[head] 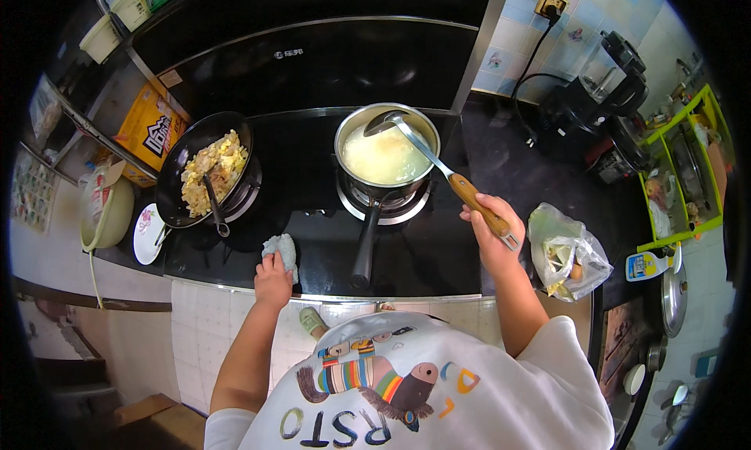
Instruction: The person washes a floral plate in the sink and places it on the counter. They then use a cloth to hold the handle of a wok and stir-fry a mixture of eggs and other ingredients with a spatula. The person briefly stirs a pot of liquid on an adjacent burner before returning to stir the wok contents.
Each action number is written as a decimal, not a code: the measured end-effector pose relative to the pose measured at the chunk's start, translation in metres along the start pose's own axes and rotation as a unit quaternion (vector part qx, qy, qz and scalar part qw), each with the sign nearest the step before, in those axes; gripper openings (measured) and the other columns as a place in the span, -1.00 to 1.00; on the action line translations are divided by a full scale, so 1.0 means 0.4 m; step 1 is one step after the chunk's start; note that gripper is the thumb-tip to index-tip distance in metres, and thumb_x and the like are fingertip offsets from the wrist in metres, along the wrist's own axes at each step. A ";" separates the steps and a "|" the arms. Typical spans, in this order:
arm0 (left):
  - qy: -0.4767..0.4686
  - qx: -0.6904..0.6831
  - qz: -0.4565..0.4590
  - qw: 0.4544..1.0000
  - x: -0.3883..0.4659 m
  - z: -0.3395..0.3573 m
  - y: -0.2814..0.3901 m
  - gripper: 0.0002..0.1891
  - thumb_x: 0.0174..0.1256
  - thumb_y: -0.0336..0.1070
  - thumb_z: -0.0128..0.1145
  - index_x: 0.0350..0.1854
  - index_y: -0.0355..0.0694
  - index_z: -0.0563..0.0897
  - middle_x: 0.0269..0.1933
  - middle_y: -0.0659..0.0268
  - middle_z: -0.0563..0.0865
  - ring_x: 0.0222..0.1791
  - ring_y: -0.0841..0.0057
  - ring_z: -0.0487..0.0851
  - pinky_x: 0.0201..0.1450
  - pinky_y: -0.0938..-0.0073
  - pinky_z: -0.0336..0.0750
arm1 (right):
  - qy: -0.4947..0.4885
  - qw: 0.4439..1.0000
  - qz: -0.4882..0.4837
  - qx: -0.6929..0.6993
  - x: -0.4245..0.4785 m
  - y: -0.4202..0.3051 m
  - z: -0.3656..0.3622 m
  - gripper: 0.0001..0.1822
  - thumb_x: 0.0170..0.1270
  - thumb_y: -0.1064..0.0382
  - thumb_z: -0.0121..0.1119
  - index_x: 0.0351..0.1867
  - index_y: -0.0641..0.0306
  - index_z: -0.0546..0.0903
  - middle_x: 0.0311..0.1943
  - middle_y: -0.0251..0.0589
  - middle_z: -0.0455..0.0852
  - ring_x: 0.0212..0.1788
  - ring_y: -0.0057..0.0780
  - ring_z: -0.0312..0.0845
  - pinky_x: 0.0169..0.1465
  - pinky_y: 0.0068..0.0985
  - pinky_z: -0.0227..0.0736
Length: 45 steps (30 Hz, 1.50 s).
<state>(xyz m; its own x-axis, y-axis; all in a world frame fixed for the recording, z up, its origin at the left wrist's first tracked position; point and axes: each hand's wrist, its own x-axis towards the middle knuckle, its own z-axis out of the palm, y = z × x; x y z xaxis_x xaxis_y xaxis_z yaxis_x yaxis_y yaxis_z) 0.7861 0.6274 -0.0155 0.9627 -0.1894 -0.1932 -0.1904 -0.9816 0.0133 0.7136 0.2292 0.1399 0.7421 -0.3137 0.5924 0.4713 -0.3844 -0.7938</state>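
My right hand (497, 234) grips the wooden handle of a steel ladle (435, 160). The ladle's bowl is over the far part of a metal saucepan (387, 187), which stands on the right burner. Pale, cloudy liquid (384, 157) with foam fills much of the pan. The saucepan's black handle points toward me. On the black glass cooktop (328, 256), my left hand (274, 277) holds a light grey cloth (285, 255) down near the front edge. A black wok (167, 186) on the left burner contains a cooked egg mixture (218, 162) and a dark-handled utensil (214, 206).
A white plate (148, 236) lies left of the wok, near a pale green basket (114, 215). Right of my right hand rests a clear plastic bag (578, 259) of food scraps. Beyond it are a black blender (604, 80), a spray bottle (645, 266) and a green rack (680, 233).
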 end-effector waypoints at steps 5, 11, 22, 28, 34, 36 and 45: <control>-0.003 0.002 0.002 1.000 0.002 0.001 0.001 -0.34 0.23 -0.10 0.08 0.33 -0.23 0.18 0.24 0.16 0.29 0.12 0.17 0.35 0.10 0.21 0.37 | 0.007 0.999 0.045 0.021 -0.019 0.062 0.036 -0.72 0.06 0.54 0.23 -0.14 0.35 0.57 -0.34 -0.10 0.65 -0.32 -0.42 0.61 -0.21 -0.59 0.45; -0.016 0.009 0.003 1.000 0.005 0.008 -0.010 -0.33 0.25 -0.07 0.05 0.34 -0.23 0.15 0.26 0.17 0.25 0.14 0.17 0.33 0.11 0.20 0.37 | -0.005 0.998 0.065 0.005 -0.043 0.096 0.059 -0.73 0.07 0.53 0.24 -0.16 0.33 0.57 -0.29 -0.10 0.65 -0.27 -0.41 0.59 -0.17 -0.57 0.44; 0.026 -0.011 0.039 0.999 0.003 0.016 -0.025 -0.35 0.22 -0.10 0.09 0.31 -0.23 0.18 0.23 0.15 0.28 0.11 0.16 0.36 0.07 0.21 0.40 | 0.011 0.980 0.196 0.015 -0.095 0.088 0.066 -0.49 0.22 0.46 0.13 0.22 0.36 0.33 -0.17 -0.16 0.61 -0.20 -0.53 0.58 -0.12 -0.60 0.52; 0.054 -0.030 0.051 0.997 -0.001 0.007 -0.029 -0.36 0.17 -0.10 0.13 0.27 -0.23 0.24 0.17 0.16 0.36 0.05 0.16 0.40 0.03 0.21 0.42 | -0.032 0.921 0.373 0.107 -0.239 0.082 0.107 -0.74 0.35 0.27 0.03 -0.02 0.37 0.50 -0.33 -0.24 0.62 -0.39 -0.63 0.53 -0.38 -0.70 0.44; 0.062 -0.192 0.125 0.971 -0.042 -0.016 -0.092 -0.49 0.11 -0.23 0.18 0.14 -0.24 0.41 0.03 0.10 0.46 -0.03 0.09 0.47 -0.01 0.23 0.44 | -0.113 0.901 0.419 0.007 -0.403 -0.005 0.223 -0.81 0.35 0.33 0.01 -0.11 0.35 0.57 -0.44 -0.29 0.64 -0.45 -0.67 0.51 -0.43 -0.71 0.37; 0.029 -0.351 0.073 0.933 -0.049 -0.010 -0.137 -0.61 0.24 -0.24 0.06 0.09 -0.27 0.44 -0.08 0.12 0.56 -0.09 0.19 0.55 -0.01 0.29 0.44 | -0.177 0.902 0.393 -0.044 -0.415 -0.045 0.272 -0.82 0.33 0.36 0.03 -0.13 0.39 0.58 -0.45 -0.28 0.64 -0.45 -0.67 0.51 -0.40 -0.69 0.40; -0.090 -0.942 -0.025 0.322 -0.146 0.003 -0.538 -0.50 0.40 -0.13 -0.23 0.34 -0.22 0.22 0.31 0.24 0.35 0.32 0.32 0.31 0.38 0.28 0.15 | -0.258 0.914 0.291 -0.115 -0.383 -0.126 0.556 -0.85 0.22 0.41 0.12 -0.20 0.38 0.63 -0.41 -0.10 0.67 -0.38 -0.48 0.64 -0.32 -0.60 0.48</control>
<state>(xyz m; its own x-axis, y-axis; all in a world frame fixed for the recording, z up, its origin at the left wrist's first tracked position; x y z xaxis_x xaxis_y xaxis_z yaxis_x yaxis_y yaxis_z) 0.7706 0.8498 -0.0081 0.8967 -0.3343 -0.2902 0.4420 0.7127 0.5447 0.6825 0.4897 0.0586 0.9891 -0.0941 -0.1130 -0.1443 -0.4731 -0.8691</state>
